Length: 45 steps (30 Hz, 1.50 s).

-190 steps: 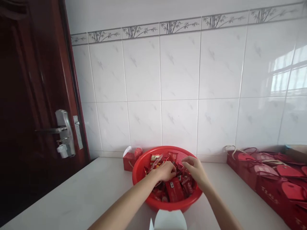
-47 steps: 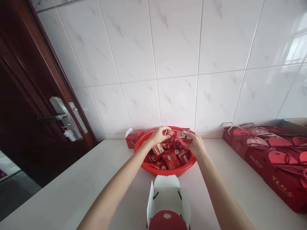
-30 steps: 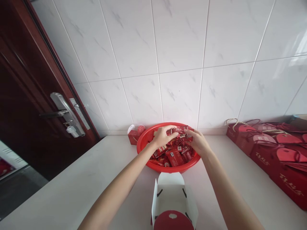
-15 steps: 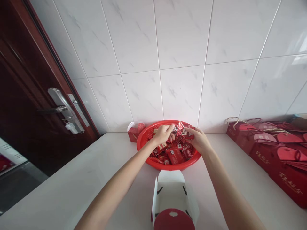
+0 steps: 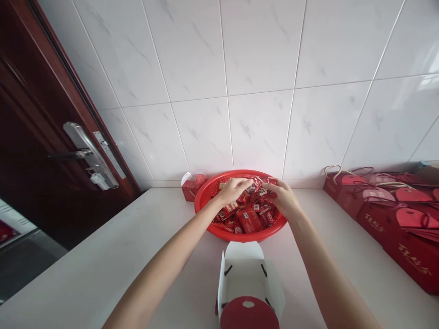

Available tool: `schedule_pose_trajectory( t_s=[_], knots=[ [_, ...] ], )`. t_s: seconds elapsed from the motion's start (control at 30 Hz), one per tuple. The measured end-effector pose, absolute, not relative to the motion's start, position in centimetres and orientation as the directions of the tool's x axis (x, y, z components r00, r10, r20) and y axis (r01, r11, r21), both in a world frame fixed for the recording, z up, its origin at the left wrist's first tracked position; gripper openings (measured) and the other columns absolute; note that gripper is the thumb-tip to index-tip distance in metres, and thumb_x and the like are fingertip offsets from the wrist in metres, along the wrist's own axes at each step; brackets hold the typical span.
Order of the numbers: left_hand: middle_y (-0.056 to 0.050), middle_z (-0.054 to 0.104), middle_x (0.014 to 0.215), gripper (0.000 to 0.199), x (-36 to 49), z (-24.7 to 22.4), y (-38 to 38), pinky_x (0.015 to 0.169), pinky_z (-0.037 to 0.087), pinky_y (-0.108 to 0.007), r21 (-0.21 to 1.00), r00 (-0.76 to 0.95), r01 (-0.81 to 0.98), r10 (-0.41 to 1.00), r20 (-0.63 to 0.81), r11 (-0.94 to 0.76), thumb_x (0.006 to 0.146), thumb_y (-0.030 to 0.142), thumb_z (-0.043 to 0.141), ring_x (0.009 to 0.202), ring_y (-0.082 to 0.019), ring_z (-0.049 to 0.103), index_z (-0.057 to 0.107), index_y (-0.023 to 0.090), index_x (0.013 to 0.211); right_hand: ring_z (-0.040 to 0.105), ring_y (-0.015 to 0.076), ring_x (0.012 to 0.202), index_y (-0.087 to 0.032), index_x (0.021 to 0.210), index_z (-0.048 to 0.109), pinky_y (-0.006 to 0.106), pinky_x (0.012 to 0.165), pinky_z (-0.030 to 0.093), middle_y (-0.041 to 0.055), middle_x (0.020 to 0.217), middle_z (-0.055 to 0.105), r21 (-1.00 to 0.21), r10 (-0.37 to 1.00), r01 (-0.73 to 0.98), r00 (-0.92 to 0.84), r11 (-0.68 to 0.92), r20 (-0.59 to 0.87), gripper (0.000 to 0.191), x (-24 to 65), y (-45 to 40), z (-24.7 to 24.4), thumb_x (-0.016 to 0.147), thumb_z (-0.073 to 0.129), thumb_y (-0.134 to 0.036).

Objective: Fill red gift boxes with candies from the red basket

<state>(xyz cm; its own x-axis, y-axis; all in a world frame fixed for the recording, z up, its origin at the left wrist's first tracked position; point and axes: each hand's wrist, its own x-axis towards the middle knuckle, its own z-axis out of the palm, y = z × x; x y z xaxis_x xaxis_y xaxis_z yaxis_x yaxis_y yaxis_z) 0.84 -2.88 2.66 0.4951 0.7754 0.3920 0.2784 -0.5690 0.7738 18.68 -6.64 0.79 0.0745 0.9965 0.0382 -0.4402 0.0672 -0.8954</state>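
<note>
A red plastic basket (image 5: 202, 201) holds many small candies in red wrappers (image 5: 250, 220). My left hand (image 5: 233, 191) reaches over its middle, thumb pointing right and fingers curled at a red-and-white wrapped candy (image 5: 255, 184). From the right side, my right hand (image 5: 285, 199) comes over the rim, its thumb and fingers closed at wrapped candy just beside the left thumb. The fingertips are partly hidden. In front of the basket stands an open gift box (image 5: 245, 281), white inside, with dark slits and a round red flap (image 5: 249, 314) toward me.
Several red gift boxes (image 5: 380, 224) with cord handles stand in a row at the right by the tiled wall (image 5: 260, 128). A small red box (image 5: 189, 189) sits behind the basket's left side. At the left is a dark wooden door (image 5: 37, 137) with a metal handle (image 5: 91, 155).
The candy between my hands sits slightly lower, less raised above the pile. My left thumb is stretched straighter to the right. The view has shifted a little.
</note>
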Motion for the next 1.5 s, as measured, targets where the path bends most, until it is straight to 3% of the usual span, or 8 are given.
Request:
schedule_pose_trajectory(
  t_s=[0.17, 0.53, 0.77, 0.97, 1.13, 1.27, 1.37, 1.5],
  knots=[
    [-0.003, 0.068, 0.076, 0.036, 0.58, 2.72, -2.85, 0.070, 0.046, -0.027, 0.732, 0.563, 0.310, 0.738, 0.372, -0.606, 0.084, 0.049, 0.064, 0.074, -0.017, 0.060, 0.067, 0.015, 0.076, 0.066, 0.0155, 0.067, -0.020, 0.077, 0.068, 0.026, 0.060, 0.056, -0.0004, 0.073, 0.072, -0.903, 0.995, -0.422, 0.084, 0.084, 0.054, 0.027, 18.50, -6.80, 0.84, 0.054, 0.084, -0.023],
    [0.000, 0.065, 0.071, 0.036, 0.26, 2.75, -2.86, 0.067, 0.044, -0.026, 0.637, 0.576, 0.412, 0.728, 0.371, -0.651, 0.087, 0.048, 0.060, 0.070, -0.017, 0.059, 0.064, 0.015, 0.072, 0.067, 0.0167, 0.068, -0.020, 0.078, 0.071, 0.028, 0.064, 0.057, -0.0002, 0.073, 0.073, -0.909, 0.995, -0.406, 0.059, 0.093, 0.075, 0.027, 18.35, -7.19, 1.02, 0.054, 0.083, -0.025],
    [-0.001, 0.059, 0.068, 0.038, 0.52, 2.39, -2.46, 0.067, 0.043, -0.028, 0.695, 0.448, 0.357, 0.767, 0.458, -0.624, 0.088, 0.050, 0.058, 0.071, -0.018, 0.056, 0.058, 0.017, 0.068, 0.068, 0.0178, 0.076, -0.021, 0.080, 0.071, 0.026, 0.065, 0.056, 0.0012, 0.081, 0.074, -0.910, 0.998, -0.411, 0.046, 0.055, 0.039, 0.027, 18.46, -7.27, 1.30, 0.056, 0.084, -0.027],
    [0.000, 0.060, 0.068, 0.030, 0.34, 2.15, -2.09, 0.066, 0.042, -0.028, 0.757, 0.389, 0.378, 0.833, 0.393, -0.533, 0.083, 0.045, 0.059, 0.070, -0.017, 0.055, 0.055, 0.019, 0.068, 0.068, 0.0185, 0.074, -0.020, 0.077, 0.071, 0.028, 0.064, 0.056, 0.0021, 0.080, 0.074, -0.894, 0.998, -0.445, 0.051, 0.054, 0.035, 0.027, 18.58, -6.80, 0.99, 0.055, 0.084, -0.027],
    [0.001, 0.056, 0.058, 0.024, 0.11, 2.33, -2.21, 0.065, 0.042, -0.028, 0.771, 0.457, 0.401, 0.837, 0.299, -0.494, 0.077, 0.032, 0.055, 0.063, -0.016, 0.053, 0.054, 0.019, 0.056, 0.066, 0.0164, 0.071, -0.020, 0.072, 0.071, 0.025, 0.059, 0.054, 0.0003, 0.076, 0.073, -0.897, 0.998, -0.438, 0.046, 0.058, 0.042, 0.023, 18.56, -7.08, 1.24, 0.054, 0.085, -0.025],
    [0.000, 0.064, 0.071, 0.025, 0.40, 2.64, -2.41, 0.072, 0.045, -0.029, 0.780, 0.493, 0.364, 0.816, 0.303, -0.509, 0.079, 0.040, 0.055, 0.073, -0.018, 0.058, 0.066, 0.019, 0.072, 0.065, 0.0164, 0.064, -0.021, 0.079, 0.070, 0.027, 0.058, 0.054, -0.0008, 0.070, 0.071, -0.929, 0.997, -0.369, -0.068, 0.013, 0.041, 0.028, 18.47, -7.49, 1.49, 0.056, 0.085, -0.025],
    [0.000, 0.059, 0.066, 0.034, 0.59, 2.75, -2.49, 0.069, 0.042, -0.029, 0.767, 0.503, 0.346, 0.797, 0.334, -0.540, 0.080, 0.049, 0.058, 0.067, -0.016, 0.053, 0.065, 0.017, 0.069, 0.065, 0.0159, 0.063, -0.022, 0.085, 0.070, 0.026, 0.056, 0.053, -0.0016, 0.070, 0.071, -0.951, 0.996, -0.309, -0.085, -0.006, 0.021, 0.032, 18.41, -7.52, 1.50, 0.058, 0.085, -0.024],
    [0.000, 0.058, 0.064, 0.040, 0.56, 2.59, -2.45, 0.066, 0.040, -0.028, 0.728, 0.479, 0.351, 0.781, 0.400, -0.589, 0.084, 0.053, 0.058, 0.064, -0.015, 0.051, 0.066, 0.016, 0.070, 0.065, 0.0149, 0.066, -0.022, 0.084, 0.071, 0.024, 0.057, 0.052, -0.0001, 0.077, 0.072, -0.941, 0.997, -0.336, -0.057, 0.033, 0.055, 0.026, 18.41, -7.31, 1.29, 0.066, 0.082, -0.036]
  ],
)
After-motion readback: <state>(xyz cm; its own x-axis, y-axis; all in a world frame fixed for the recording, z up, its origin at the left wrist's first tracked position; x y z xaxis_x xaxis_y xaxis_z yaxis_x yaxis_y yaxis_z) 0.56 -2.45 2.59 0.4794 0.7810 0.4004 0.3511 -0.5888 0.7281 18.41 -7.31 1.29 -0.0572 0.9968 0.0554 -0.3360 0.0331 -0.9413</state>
